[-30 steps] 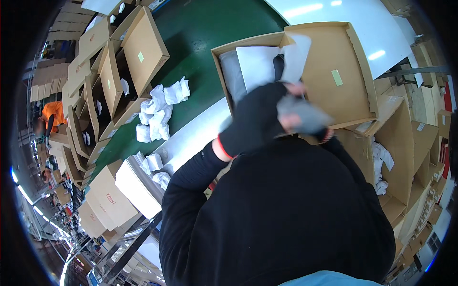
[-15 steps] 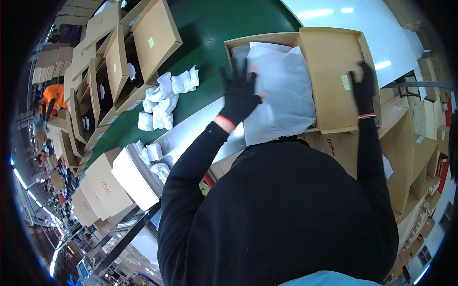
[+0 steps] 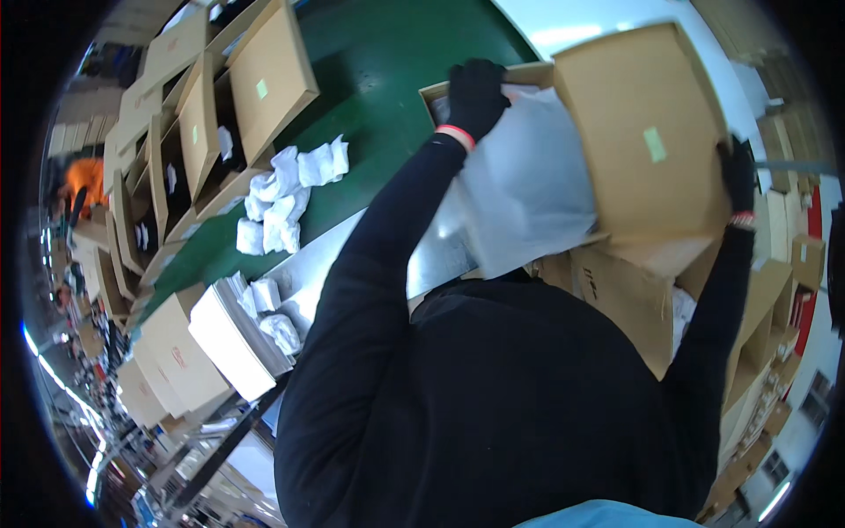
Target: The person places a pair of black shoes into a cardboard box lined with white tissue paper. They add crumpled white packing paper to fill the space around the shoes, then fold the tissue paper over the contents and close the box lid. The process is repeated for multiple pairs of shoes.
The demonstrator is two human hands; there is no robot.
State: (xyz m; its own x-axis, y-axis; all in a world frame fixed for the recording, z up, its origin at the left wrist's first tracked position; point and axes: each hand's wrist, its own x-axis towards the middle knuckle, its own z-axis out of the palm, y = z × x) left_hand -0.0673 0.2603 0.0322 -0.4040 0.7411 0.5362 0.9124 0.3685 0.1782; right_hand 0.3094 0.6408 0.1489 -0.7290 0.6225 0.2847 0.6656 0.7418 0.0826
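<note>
An open cardboard box [image 3: 647,141] lies in front of me on the green conveyor belt [image 3: 378,62], its lid raised to the right. White tissue paper [image 3: 528,189] covers the inside of the box. My left hand [image 3: 475,92], in a black glove, grips the box's far left corner over the paper. At the right edge of the lid, my gloved right hand [image 3: 738,176] holds on. My black sleeves hide the near part of the box.
Several open cardboard boxes [image 3: 211,132] line the belt's left side, beside crumpled white paper wads [image 3: 282,194]. A white box of paper [image 3: 233,330] stands at lower left. More boxes [image 3: 757,334] are stacked on the right. A person in orange [image 3: 84,180] is far left.
The box has shifted right and its lid has swung up. My left hand went from pressing the paper to gripping the far corner; my right hand followed the lid's edge outward.
</note>
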